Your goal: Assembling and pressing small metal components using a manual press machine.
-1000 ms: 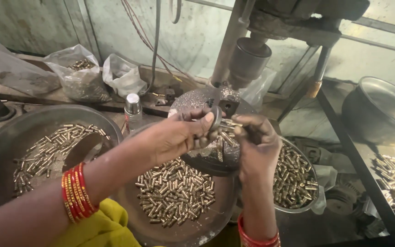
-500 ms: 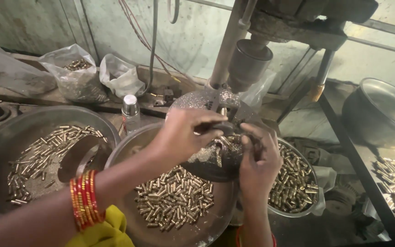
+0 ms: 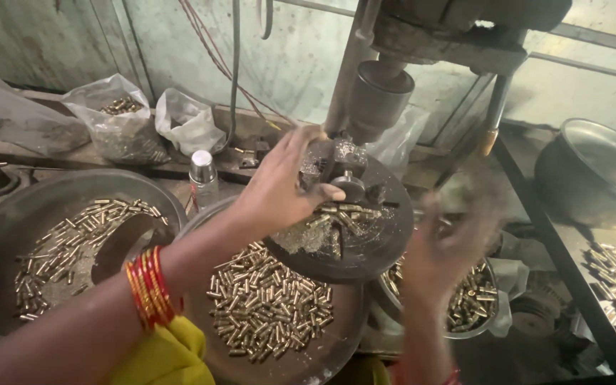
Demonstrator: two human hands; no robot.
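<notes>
Brass pins [image 3: 344, 211] are lying on the round press plate [image 3: 365, 260] where the left hand [image 3: 279, 189] is pinching at the fixture [image 3: 336, 162], right hand [image 3: 450, 242] blurring, fingers loosely spread.

A: So what's the count in front of you?

B: You've got two hands up, three metal pans holding small brass pieces: left pan [image 3: 8, 235], middle pan [image 3: 336, 349], right bowl [image 3: 493, 328]. Three plastic bags [image 3: 187, 121] on the back ledge, one small capped bottle [image 3: 203, 178], one empty steel basin [image 3: 593, 171]. Loose brass pieces? Way too many to count.
</notes>
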